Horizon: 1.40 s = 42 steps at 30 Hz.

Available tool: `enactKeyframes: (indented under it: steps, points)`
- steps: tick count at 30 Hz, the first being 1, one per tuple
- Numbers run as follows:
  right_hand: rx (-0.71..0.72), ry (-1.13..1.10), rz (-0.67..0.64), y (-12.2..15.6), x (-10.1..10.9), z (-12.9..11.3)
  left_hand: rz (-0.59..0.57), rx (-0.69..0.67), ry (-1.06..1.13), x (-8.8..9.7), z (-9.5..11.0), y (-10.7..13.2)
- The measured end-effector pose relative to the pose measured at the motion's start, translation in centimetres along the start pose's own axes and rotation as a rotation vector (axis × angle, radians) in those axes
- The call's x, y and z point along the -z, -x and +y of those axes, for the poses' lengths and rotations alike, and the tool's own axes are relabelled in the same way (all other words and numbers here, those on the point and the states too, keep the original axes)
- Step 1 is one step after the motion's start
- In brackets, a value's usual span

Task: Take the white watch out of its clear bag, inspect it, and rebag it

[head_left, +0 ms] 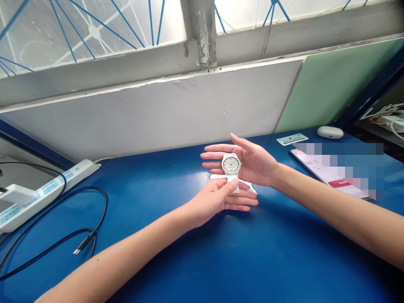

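Note:
A white wristwatch (231,164) with a round pale dial faces up in the middle of the view. My left hand (217,195) pinches its white strap between thumb and fingers, the other fingers stretched to the right. Just behind the watch is my right hand (249,162), palm turned up and fingers spread toward the left. Whether the watch touches the right palm I cannot tell. Under the hands, partly hidden, a clear plastic wrapper (252,189) lies on the blue table (151,235).
On the left lie a white power strip (71,174) and a black cable (105,206) in loops. At the right are a phone (318,170), partly blurred out, a card (292,139) and a white earbud case (330,132). A wall panel (151,113) closes the back edge.

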State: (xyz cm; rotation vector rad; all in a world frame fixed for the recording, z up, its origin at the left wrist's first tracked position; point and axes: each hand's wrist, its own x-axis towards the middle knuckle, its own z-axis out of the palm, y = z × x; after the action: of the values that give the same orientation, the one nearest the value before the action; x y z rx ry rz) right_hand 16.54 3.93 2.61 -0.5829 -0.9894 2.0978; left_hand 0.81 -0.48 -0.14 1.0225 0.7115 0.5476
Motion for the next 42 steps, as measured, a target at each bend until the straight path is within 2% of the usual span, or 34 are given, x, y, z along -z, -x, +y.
enactKeyframes:
  steps: [5, 15, 27, 33, 42]
  points:
    - [0.01, 0.015, -0.006, 0.09, 0.04, -0.23, 0.027, 0.013, 0.053, 0.32, -0.02, -0.15]
    - [0.019, -0.003, -0.019, 0.22, 0.04, -0.14, -0.081, 0.088, 0.115, 0.56, 0.3, 0.19]
    - [0.05, 0.038, -0.059, 0.26, 0.5, -0.55, -0.04, 0.018, 0.114, 0.8, 0.05, 0.0]
    - [0.05, 0.016, -0.072, 0.26, 0.47, -0.38, 0.024, 0.021, 0.089, 0.49, 0.27, 0.16]
    - [0.06, 0.03, -0.057, 0.32, 0.25, -0.45, 0.025, 0.004, 0.061, 0.12, 0.42, 0.19]
